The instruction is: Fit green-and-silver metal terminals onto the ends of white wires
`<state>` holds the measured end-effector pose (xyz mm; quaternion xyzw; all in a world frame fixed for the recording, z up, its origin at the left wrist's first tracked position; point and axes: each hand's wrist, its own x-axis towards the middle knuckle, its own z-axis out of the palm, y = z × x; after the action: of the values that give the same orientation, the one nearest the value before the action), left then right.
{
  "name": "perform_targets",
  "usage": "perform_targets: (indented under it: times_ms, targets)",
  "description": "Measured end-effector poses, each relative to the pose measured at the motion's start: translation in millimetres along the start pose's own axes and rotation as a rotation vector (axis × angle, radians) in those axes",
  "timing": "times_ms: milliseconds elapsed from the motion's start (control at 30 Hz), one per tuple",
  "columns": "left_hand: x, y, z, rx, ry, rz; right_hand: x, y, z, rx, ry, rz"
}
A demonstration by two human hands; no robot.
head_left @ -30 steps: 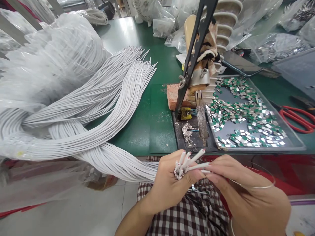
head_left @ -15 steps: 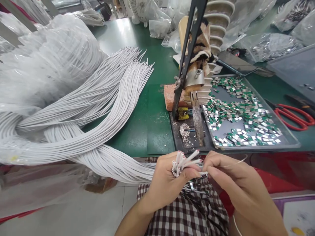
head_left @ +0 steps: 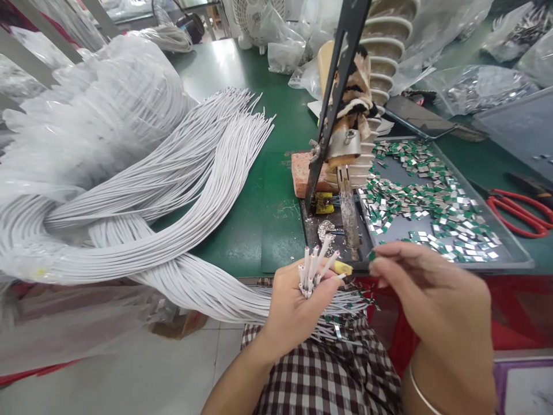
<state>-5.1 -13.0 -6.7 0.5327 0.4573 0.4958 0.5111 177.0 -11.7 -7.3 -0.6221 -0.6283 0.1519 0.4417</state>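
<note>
Gripped in closed L hand: white wires, ends up. Pinched in R hand, thumb-to-finger: sm. green board, apart fr. wires.

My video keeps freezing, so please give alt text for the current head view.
A left hand has a bundle of white wires in its grip, while the right hand pinches a small green piece. Beyond, a green table bears a metal-tipped tool, with a tray of green-and-silver pieces to its right and more white wires to its left.
</note>
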Motion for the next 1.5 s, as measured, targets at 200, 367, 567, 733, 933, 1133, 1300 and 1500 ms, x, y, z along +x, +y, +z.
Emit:
perform_targets:
  times_ms: [200, 367, 567, 733, 933, 1133, 1300, 1500]
  targets:
    - [6, 6, 4.0, 0.045, -0.012, -0.010, -20, -24, 14, 0.232, 0.012, 0.022]
    - [6, 6, 5.2, 0.039, 0.006, -0.032, -19, -22, 17, 0.272, 0.025, 0.053]
    - [6, 8, 4.5, 0.041, -0.001, -0.035, -22, -25, 16, 0.258, 0.024, 0.033]
    - [8, 12, 3.4, 0.084, 0.023, -0.045, -26, -30, 17, 0.057, 0.175, -0.037]
    - [14, 17, 3.7, 0.039, 0.034, -0.059, -24, -32, 14, 0.027, 0.208, -0.241]
    - [18, 19, 3.4, -0.028, 0.029, -0.026, -18, -35, 10, -0.039, 0.182, -0.290]
    - [17, 20, 2.7, -0.020, 0.045, -0.030, -17, -37, 8, -0.012, 0.185, -0.281]
    - [13, 18, 2.7, 0.030, 0.036, -0.044, -18, -33, 3, 0.182, 0.099, -0.236]
